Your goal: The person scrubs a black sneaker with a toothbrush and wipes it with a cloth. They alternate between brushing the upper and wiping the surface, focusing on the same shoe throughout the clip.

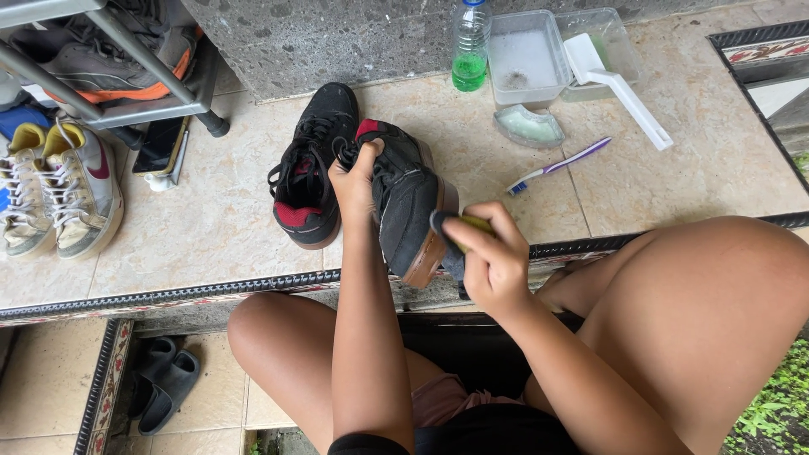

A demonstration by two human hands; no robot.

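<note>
Firmly, left hand (354, 181) grips black suede shoe (404, 202); right hand (493, 261) presses sponge (459, 232).

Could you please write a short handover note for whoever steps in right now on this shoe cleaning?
Left hand: grips the black shoe at its collar, tilted on its side.
Right hand: presses a sponge to the sole edge.
Second shoe stands on the tiles beside it.
Toothbrush, white brush, tub and green bottle lie beyond.
Done: cannot tell how much is clean.
Left: probably the rest of the sole, then the second shoe.
</note>
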